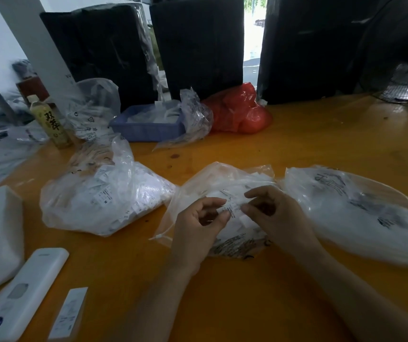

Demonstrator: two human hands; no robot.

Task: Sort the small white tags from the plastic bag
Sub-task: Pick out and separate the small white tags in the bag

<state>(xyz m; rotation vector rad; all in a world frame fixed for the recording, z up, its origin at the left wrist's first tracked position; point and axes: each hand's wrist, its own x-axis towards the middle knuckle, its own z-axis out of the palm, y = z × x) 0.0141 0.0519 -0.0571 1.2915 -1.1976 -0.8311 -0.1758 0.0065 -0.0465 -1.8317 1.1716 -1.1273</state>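
Picking small white tags out of the middle plastic bag (222,178) on the orange counter (321,134).

Both hands meet over the bag's mouth: the left hand (195,228) and right hand (277,213) each have curled fingers pinching a small white tag (233,206) between them. Sorting looks far from done, I judge: that bag is full, a second bag of tags (104,193) lies to the left, and a blue tray (148,129) at the back holds only a few pieces.
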